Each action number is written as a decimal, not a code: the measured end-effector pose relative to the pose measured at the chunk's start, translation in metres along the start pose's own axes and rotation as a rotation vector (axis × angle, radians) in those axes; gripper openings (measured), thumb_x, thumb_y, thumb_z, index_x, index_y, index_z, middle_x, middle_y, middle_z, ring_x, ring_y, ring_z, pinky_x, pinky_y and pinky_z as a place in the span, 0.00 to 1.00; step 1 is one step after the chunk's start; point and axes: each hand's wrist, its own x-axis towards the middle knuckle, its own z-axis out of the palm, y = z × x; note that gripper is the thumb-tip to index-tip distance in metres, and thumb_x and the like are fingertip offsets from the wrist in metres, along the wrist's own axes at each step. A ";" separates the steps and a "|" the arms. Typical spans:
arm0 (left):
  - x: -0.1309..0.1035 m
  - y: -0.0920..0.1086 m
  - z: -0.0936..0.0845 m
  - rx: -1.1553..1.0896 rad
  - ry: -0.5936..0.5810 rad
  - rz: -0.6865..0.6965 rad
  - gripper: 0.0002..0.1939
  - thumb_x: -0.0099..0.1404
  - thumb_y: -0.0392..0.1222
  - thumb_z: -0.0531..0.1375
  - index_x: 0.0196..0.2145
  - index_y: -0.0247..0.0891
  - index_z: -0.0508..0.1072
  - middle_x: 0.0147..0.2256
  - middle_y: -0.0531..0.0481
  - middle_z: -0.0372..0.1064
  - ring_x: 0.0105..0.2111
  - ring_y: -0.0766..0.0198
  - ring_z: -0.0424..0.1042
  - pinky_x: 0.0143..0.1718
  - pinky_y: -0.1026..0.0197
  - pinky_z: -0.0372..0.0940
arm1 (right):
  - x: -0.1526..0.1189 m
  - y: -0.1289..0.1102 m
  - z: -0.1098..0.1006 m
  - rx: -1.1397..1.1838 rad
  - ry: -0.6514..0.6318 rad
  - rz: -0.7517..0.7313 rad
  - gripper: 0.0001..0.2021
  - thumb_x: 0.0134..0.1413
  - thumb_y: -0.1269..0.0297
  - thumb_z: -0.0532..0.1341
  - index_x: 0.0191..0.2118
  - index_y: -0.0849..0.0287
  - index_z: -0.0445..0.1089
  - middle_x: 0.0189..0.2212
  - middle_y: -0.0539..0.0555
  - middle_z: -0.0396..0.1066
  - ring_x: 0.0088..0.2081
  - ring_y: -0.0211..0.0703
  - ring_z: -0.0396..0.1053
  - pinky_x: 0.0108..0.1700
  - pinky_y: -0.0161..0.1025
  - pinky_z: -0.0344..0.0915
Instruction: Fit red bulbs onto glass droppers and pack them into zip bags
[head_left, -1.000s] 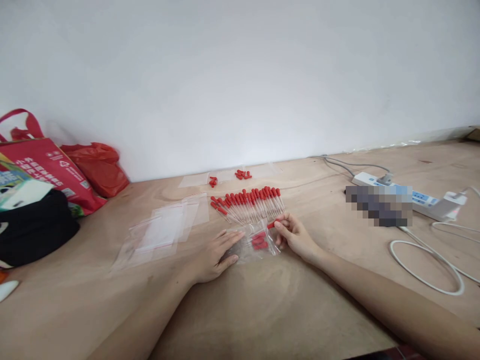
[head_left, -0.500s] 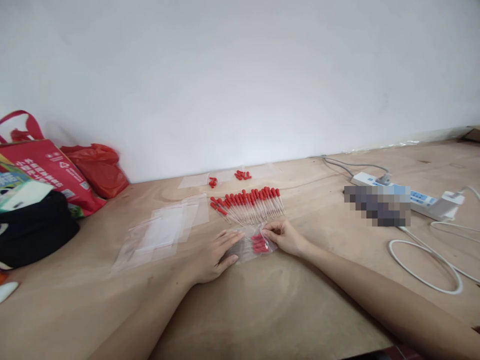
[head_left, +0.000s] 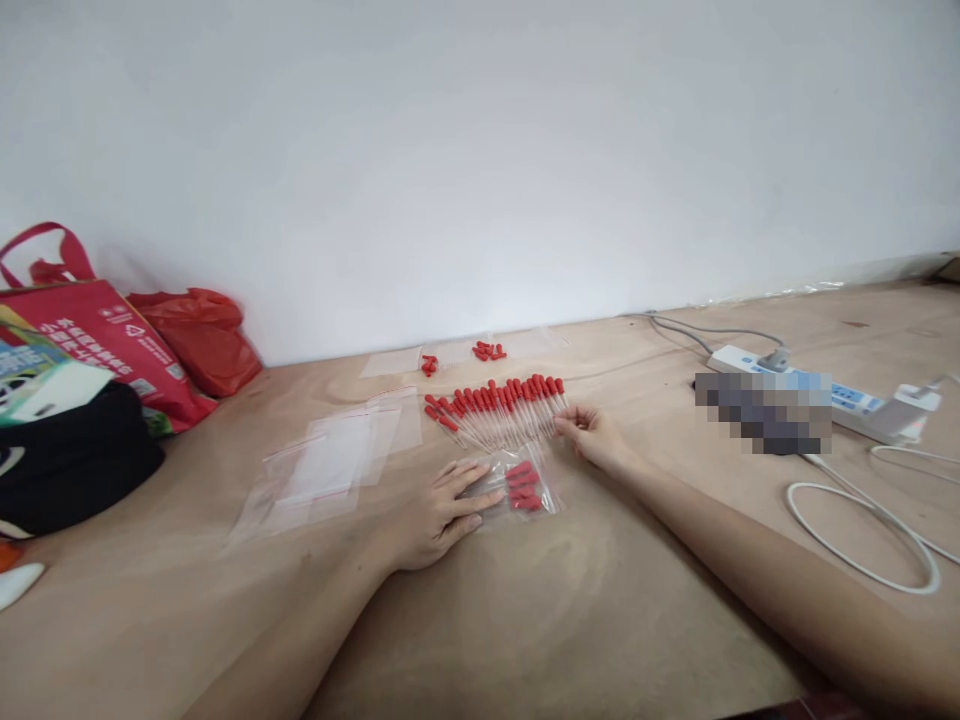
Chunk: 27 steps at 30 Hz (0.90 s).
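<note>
Droppers lie side by side in a loose fan at the middle of the counter, red bulbs on the far side and thin clear stems pointing near. A few more sit in the bag just on the near side of the fan, their bulbs toward its right end. The left hand is spread over the bag's left part, its grip open and flat. The right hand is at the fan's right edge, thumb and fingertips close together by the outermost stems; whether that grip has closed on one I cannot tell.

The likeliest trouble is at the fan: the stems lie so close that lifting one could drag a neighbour along or set the row rolling. A pinch low on a stem might let the bulb end swing or drop. The bag looks thin and limp (its edges are hard to make out against the wood), so its mouth could fold shut and catch a tip. If the left hand let up, the bag could slide; pressing too hard might bend stems beneath it. The other bags on the left overlap loosely and, being light, could be swept askew by the left forearm
</note>
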 end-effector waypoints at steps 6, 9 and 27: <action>0.002 0.000 -0.001 0.036 -0.023 0.026 0.20 0.67 0.41 0.44 0.56 0.54 0.53 0.60 0.52 0.40 0.59 0.58 0.41 0.57 0.45 0.40 | 0.051 0.000 -0.010 -0.408 0.218 -0.048 0.11 0.43 0.64 0.57 0.34 0.62 0.70 0.27 0.54 0.71 0.28 0.38 0.66 0.31 0.32 0.60; 0.001 0.000 -0.002 0.038 -0.028 0.029 0.20 0.67 0.41 0.44 0.55 0.54 0.53 0.60 0.52 0.40 0.59 0.58 0.41 0.57 0.45 0.41 | 0.069 -0.002 -0.003 -0.443 0.227 0.007 0.11 0.40 0.61 0.59 0.31 0.61 0.71 0.28 0.56 0.71 0.31 0.41 0.67 0.32 0.34 0.59; 0.001 0.000 -0.002 0.031 -0.039 0.002 0.19 0.67 0.43 0.44 0.55 0.52 0.54 0.60 0.53 0.41 0.60 0.60 0.40 0.58 0.47 0.40 | 0.037 -0.032 -0.019 -0.083 0.232 0.061 0.09 0.48 0.59 0.53 0.30 0.59 0.60 0.23 0.50 0.67 0.20 0.32 0.63 0.23 0.31 0.59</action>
